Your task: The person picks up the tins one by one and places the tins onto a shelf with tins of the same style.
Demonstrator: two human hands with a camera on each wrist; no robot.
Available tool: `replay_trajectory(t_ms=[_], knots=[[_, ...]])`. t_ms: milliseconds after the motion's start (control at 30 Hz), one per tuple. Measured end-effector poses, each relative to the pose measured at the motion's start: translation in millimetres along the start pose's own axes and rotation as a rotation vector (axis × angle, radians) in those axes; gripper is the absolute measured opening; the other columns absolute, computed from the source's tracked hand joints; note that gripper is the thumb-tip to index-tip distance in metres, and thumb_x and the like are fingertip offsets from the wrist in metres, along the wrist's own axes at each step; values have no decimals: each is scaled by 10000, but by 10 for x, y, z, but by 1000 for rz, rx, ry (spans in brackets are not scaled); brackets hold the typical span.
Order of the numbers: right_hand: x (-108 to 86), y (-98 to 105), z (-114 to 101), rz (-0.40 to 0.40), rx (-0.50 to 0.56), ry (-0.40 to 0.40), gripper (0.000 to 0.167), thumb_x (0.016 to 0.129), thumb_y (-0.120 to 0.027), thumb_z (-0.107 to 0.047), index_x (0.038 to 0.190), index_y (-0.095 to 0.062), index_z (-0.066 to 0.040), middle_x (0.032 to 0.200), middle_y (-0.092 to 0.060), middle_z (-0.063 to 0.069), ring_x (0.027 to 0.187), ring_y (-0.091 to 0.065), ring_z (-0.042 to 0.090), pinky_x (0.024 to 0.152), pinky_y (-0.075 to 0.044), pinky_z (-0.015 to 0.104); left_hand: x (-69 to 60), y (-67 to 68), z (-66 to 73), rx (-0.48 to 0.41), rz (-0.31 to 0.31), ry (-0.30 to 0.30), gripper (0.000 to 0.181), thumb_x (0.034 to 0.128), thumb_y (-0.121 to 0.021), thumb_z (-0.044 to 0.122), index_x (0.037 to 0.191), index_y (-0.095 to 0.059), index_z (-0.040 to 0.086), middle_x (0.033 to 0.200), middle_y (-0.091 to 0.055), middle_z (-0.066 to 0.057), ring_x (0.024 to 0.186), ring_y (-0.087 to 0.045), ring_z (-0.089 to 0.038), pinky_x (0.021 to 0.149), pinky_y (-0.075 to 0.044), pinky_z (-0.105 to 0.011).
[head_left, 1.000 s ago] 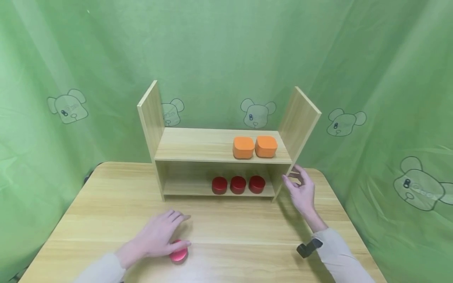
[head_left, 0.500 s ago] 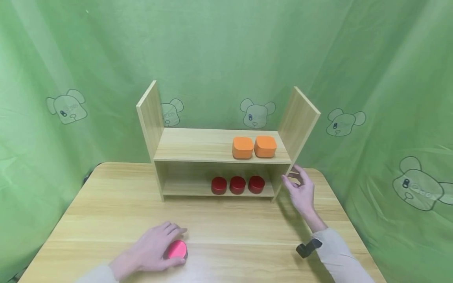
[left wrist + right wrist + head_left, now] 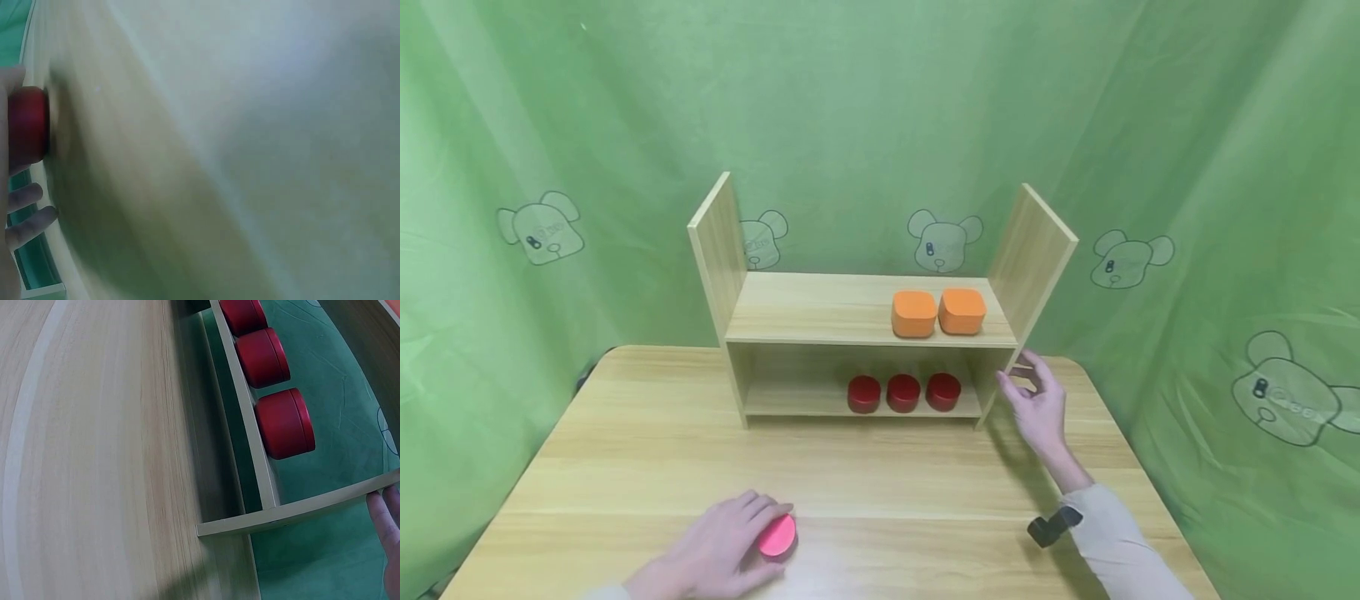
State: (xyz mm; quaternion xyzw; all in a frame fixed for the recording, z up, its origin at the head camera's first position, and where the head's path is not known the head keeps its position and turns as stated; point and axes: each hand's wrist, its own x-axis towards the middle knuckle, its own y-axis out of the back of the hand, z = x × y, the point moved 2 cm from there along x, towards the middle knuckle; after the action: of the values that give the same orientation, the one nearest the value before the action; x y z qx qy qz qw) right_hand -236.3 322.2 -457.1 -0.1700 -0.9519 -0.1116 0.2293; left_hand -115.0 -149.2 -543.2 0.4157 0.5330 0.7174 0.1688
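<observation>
A red round tin (image 3: 777, 535) stands on the table near its front edge, between the thumb and forefinger of my left hand (image 3: 718, 542). The forefinger lies along its far side, and the thumb stretches past its near side. In the left wrist view the tin (image 3: 28, 125) shows at the left edge with fingertips above and below it. My right hand (image 3: 1039, 408) rests against the right side board of a wooden shelf (image 3: 827, 308). Its fingertips (image 3: 378, 509) touch the board's outer face in the right wrist view, and the thumb reaches the front edge.
Three red tins (image 3: 903, 393) line the lower shelf toward its right end. On the upper board sit two orange tins (image 3: 913, 314), also to the right. The wooden table (image 3: 865, 483) stretches in front, and a green curtain (image 3: 865, 108) hangs behind and on both sides.
My left hand has moved down toward the near edge, so its thumb no longer covers the tin and its forefinger lies alongside. The right hand, shelf and tins have stayed put.
</observation>
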Motion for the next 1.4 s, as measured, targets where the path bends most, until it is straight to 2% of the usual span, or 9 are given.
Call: replay_trajectory(t_ms=[133, 267, 367, 567, 833, 1067, 1267, 1400], knots=[[3, 2, -6, 0, 0, -6, 510, 889, -718, 153, 1380, -602, 81, 1176, -664, -9, 963, -676, -39, 751, -609, 110, -19, 6, 12, 5, 23, -3, 639, 852, -813, 547, 1336, -677, 153, 1120, -714, 95, 985, -629, -44, 761, -580, -206], [1, 1, -7, 0, 3, -9, 505, 890, -710, 159, 1377, -605, 78, 1164, -662, -57, 962, -677, -36, 749, -611, 115, -9, 6, 5, 7, 68, -33, 620, 837, -833, 519, 1303, -691, 135, 1091, -713, 91, 958, -633, -50, 726, -560, -177], [0, 5, 0, 3, 7, -3, 507, 884, -708, 171, 1373, -597, 96, 1149, -666, -79, 953, -679, -31, 741, -609, 113, 21, -16, -4, 13, 85, -22, 614, 826, -845, 512, 1293, -693, 144, 1096, -710, 91, 963, -636, -57, 725, -561, -184], [0, 0, -5, 7, 16, 0, 517, 870, -717, 179, 1367, -586, 118, 1153, -694, -29, 943, -684, -20, 732, -611, 119, 108, -52, -23, 12, 119, 13, 636, 801, -862, 508, 1288, -693, 136, 1111, -717, 55, 957, -642, -69, 711, -569, -191], [2, 8, -12, 0, 6, 12, 514, 884, -708, 168, 1380, -592, 94, 1179, -692, 39, 963, -685, -27, 758, -617, 128, 235, -58, -56, 7, 148, 33, 644, 806, -860, 502, 1296, -688, 121, 1105, -729, 38, 959, -657, -73, 741, -596, -200], [-9, 9, -11, 1, 8, 9, 513, 887, -703, 171, 1382, -602, 79, 1165, -678, -22, 962, -684, -28, 751, -615, 124, 337, -79, -111, 27, 177, 40, 648, 817, -850, 509, 1288, -687, 95, 1099, -745, 6, 953, -676, -92, 760, -615, -216], [-11, 1, -17, 2, 12, 13, 508, 880, -712, 170, 1370, -587, 114, 1157, -689, -13, 949, -684, -29, 744, -614, 121, 412, -112, -159, 52, 213, 44, 662, 800, -864, 498, 1285, -685, 84, 1099, -750, -12, 956, -689, -110, 764, -625, -228], [-3, 3, -12, 4, 1, 16, 511, 880, -715, 167, 1372, -591, 107, 1147, -684, -20, 947, -682, -36, 746, -612, 117, 485, -120, -179, 57, 231, 46, 643, 835, -837, 501, 1287, -684, 69, 1102, -754, -30, 961, -696, -133, 774, -636, -254]])
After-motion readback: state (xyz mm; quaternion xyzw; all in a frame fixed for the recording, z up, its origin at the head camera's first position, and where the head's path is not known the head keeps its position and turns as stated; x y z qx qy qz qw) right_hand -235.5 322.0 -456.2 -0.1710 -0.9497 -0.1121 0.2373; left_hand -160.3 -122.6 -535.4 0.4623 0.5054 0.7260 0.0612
